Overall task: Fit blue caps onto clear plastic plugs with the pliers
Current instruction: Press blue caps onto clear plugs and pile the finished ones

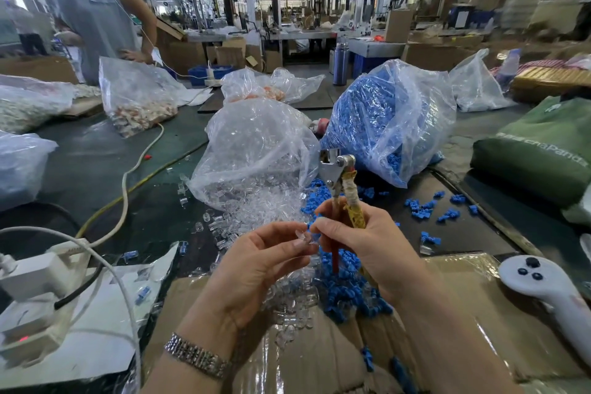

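my left hand (256,253) pinches a clear plug (302,237); my right hand (348,233) grips the pliers (340,176), fingers pinching a blue cap (315,220). mating them now; next, seat the pair in the pliers' head.

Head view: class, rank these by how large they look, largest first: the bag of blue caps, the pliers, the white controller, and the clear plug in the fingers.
1. Bag of blue caps.
2. and 3. White controller and pliers: look alike, and the controller is nearer the camera.
4. Clear plug.
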`<state>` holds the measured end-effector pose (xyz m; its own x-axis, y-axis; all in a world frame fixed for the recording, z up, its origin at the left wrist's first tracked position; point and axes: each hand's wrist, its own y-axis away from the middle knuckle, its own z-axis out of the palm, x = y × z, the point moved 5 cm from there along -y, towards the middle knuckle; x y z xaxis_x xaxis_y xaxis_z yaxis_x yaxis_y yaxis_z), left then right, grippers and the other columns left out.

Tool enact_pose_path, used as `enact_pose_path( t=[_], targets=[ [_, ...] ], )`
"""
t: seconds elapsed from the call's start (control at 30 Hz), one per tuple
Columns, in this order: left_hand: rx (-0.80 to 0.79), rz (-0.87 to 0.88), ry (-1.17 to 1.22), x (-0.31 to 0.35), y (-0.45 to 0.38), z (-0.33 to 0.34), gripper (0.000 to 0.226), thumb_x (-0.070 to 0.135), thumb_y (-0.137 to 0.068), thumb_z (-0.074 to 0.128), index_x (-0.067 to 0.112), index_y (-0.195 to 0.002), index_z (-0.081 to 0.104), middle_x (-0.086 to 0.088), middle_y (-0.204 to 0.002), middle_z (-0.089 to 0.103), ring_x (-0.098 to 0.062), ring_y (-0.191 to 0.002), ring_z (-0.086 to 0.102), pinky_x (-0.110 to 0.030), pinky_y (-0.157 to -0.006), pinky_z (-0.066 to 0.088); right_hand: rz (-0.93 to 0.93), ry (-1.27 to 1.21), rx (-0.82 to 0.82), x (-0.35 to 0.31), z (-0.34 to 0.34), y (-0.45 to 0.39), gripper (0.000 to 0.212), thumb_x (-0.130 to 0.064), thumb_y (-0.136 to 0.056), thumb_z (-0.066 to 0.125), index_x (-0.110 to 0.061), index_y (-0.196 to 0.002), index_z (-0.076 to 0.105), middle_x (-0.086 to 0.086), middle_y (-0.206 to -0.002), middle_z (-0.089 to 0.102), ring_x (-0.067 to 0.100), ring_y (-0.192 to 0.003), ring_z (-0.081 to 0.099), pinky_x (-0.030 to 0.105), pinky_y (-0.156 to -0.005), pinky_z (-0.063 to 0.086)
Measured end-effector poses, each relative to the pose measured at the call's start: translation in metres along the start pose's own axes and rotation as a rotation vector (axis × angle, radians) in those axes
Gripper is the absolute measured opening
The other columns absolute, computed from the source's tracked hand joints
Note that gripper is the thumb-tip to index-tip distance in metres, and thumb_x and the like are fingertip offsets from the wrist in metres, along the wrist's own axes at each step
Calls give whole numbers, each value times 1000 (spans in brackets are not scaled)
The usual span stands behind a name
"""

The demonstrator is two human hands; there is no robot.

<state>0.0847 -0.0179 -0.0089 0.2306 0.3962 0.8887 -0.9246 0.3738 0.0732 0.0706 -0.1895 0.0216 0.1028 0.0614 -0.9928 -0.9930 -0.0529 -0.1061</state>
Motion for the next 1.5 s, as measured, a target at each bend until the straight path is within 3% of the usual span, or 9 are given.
enact_pose_path(
  t=[0.17,0.57,0.7,0.83,0.9,0.97,1.1,1.27,1.5],
  targets=[
    [25,30,-80,3,2,1,34,10,-68,86,7,-101,79,-17,-107,76,-28,-97,75,-27,-77,60,17,-18,24,1,-2,0,16,-16,-87,76,-2,-94,73,12,-75,69,23,-71,67,31,-72,61],
    [10,88,7,4,2,4,27,-1,-71,81,4,-98,80,-18,-101,76,-27,-90,75,-26,-76,60,-13,77,-29,0,7,3,5,-12,-91,75,-7,-93,74,5,-77,73,15,-72,70,22,-68,56],
    [18,86,-39,4,2,-1,37,9,-62,89,5,-98,79,-18,-103,76,-28,-93,75,-27,-79,60,-30,190,-56,-5,10,5,6,-11,-90,76,-7,-94,74,8,-78,72,14,-71,68,24,-69,57],
    [51,114,-12,7,3,-3,27,1,-72,84,4,-98,78,-20,-105,75,-31,-94,75,-28,-79,60,-21,307,-24,-9,11,9,27,-42,-93,68,-15,-94,71,4,-80,71,12,-73,67,25,-70,58],
    [94,145,33,11,4,-6,26,-1,-70,80,4,-95,79,-20,-103,74,-31,-93,75,-28,-76,60,22,269,-13,-7,8,10,50,-59,-90,60,-11,-98,69,1,-77,66,15,-73,65,40,-77,59],
    [136,189,59,15,4,-8,26,1,-67,81,7,-92,79,-18,-100,75,-29,-92,75,-28,-75,61,141,98,-72,-4,6,12,57,-64,-88,60,-10,-100,73,3,-81,68,21,-76,69,49,-81,61],
    [211,278,84,21,1,-14,23,3,-68,76,16,-87,80,-11,-100,76,-20,-93,74,-24,-74,59,391,39,-307,3,15,23,57,-61,-88,60,-8,-107,71,15,-84,71,32,-77,71,48,-77,61],
    [176,332,76,20,-4,-20,28,13,-64,87,16,-91,81,-8,-97,77,-16,-89,73,-23,-78,58,394,243,-380,7,30,32,57,-63,-88,56,-11,-105,71,12,-85,76,35,-85,75,50,-88,59],
    [179,333,-46,23,0,-22,53,34,-50,101,18,-96,80,-7,-99,76,-19,-96,72,-27,-85,57,379,261,-363,5,30,33,52,-61,-92,56,-14,-106,72,12,-87,77,34,-87,76,50,-90,59]
  ],
)
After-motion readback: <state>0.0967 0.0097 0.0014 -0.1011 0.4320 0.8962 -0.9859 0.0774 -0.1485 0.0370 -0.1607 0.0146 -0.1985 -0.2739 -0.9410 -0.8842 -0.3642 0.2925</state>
